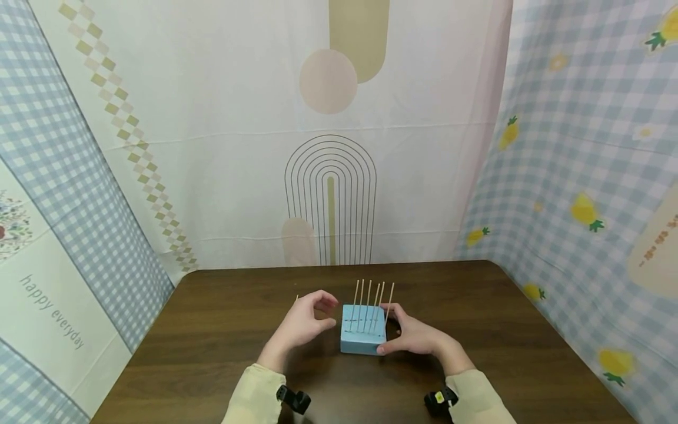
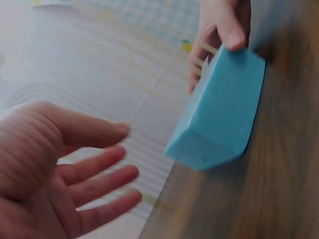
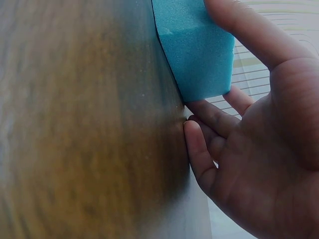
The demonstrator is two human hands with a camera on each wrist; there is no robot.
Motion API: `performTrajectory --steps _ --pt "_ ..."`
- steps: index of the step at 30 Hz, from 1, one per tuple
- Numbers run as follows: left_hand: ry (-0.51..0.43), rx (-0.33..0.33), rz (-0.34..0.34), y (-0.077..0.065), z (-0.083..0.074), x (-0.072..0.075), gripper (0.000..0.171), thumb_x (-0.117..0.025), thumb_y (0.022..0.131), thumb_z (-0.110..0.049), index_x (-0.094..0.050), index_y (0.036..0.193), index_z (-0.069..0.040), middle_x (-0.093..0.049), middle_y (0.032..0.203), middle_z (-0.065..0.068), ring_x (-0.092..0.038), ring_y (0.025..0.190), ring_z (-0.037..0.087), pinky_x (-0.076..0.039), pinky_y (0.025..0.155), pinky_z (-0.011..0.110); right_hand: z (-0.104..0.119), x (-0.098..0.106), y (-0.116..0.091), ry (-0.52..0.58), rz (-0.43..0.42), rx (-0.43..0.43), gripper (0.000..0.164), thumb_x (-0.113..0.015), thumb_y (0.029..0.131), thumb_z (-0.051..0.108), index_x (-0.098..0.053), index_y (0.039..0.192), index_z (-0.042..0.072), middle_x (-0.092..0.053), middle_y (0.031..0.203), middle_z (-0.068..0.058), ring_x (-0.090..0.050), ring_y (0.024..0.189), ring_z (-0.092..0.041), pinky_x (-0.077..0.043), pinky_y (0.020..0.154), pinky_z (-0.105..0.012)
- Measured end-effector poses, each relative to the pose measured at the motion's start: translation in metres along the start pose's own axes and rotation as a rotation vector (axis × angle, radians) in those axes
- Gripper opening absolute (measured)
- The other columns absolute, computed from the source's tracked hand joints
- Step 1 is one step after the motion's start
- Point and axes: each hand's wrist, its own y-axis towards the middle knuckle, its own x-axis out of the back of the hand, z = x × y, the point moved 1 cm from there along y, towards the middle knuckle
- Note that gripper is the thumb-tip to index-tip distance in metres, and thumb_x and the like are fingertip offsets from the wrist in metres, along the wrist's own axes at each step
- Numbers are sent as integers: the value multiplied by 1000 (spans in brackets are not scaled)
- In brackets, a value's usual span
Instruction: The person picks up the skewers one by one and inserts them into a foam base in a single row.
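Observation:
A light blue foam-like block [image 1: 362, 346] sits on the table, with several thin wooden sticks [image 1: 391, 294] standing upright out of its top. My right hand [image 1: 418, 337] grips the block's right side, thumb at the front corner and fingers round toward the back; in the right wrist view the thumb lies along the blue block [image 3: 202, 64]. To the left of the block, my left hand [image 1: 304, 321] is held apart from it, thumb and fingers spread with nothing between them. The left wrist view shows the same gap between the left hand [image 2: 45, 164] and the block.
The dark brown wooden table [image 1: 212, 353] reaches back to a patterned white cloth [image 1: 238, 176]. Checked blue cloth [image 1: 556, 176] hangs at the right side, and more at the left. A small stick tip [image 1: 297, 297] shows just behind the left hand.

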Motion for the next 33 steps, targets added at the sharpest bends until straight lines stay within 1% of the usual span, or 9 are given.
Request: performTrajectory --steps 3,5,10,15,20,24,29,33 --pt "66 54 17 -3 9 9 34 -82 90 -3 -71 121 -9 -72 124 16 -67 116 36 -52 101 59 0 0 0 5 4 5 108 -91 87 37 -22 164 8 -32 165 -28 -32 153 -43 -40 116 -61" --pt "91 94 7 -5 16 15 36 -83 89 -3 -72 122 -10 -71 125 16 -66 117 36 -52 101 58 0 0 0 5 4 6 108 -90 87 37 -22 165 8 -32 165 -28 -32 154 -43 -40 116 -61" --pt "93 177 -55 -9 30 30 39 -85 85 1 -72 122 -5 -72 122 17 -67 114 37 -53 98 57 -1 -1 2 3 1 3 108 -91 87 37 -22 165 8 -33 165 -27 -32 154 -41 -40 116 -59" --pt "86 229 -95 -12 44 40 42 -87 82 2 -72 121 -3 -73 117 16 -68 110 36 -55 94 54 -1 -1 1 1 1 0 108 -91 86 37 -22 164 9 -33 165 -28 -33 153 -41 -40 116 -60" --pt "70 271 -118 -14 51 46 47 -88 78 4 -72 121 -1 -73 115 16 -70 103 32 -57 91 50 -1 -1 0 -2 -6 -4 107 -91 87 36 -23 164 10 -33 165 -28 -33 153 -41 -40 116 -60" --pt "71 302 -134 -16 55 48 51 -89 74 7 -72 121 -1 -73 115 15 -70 101 30 -57 89 49 0 -1 0 -3 -9 -6 107 -91 86 36 -23 164 10 -33 165 -28 -33 153 -41 -40 116 -60" --pt "73 349 -103 -18 59 48 58 -89 72 12 -70 125 -2 -71 120 14 -67 104 31 -56 90 51 0 -1 0 -1 -7 -4 107 -91 86 37 -23 164 10 -33 165 -28 -33 153 -41 -40 116 -60" --pt "74 365 -96 -20 62 47 61 -88 72 14 -69 127 -2 -69 122 15 -67 105 32 -56 91 52 -1 -1 0 3 -4 2 107 -91 87 36 -22 164 9 -33 165 -28 -33 153 -41 -40 116 -60"
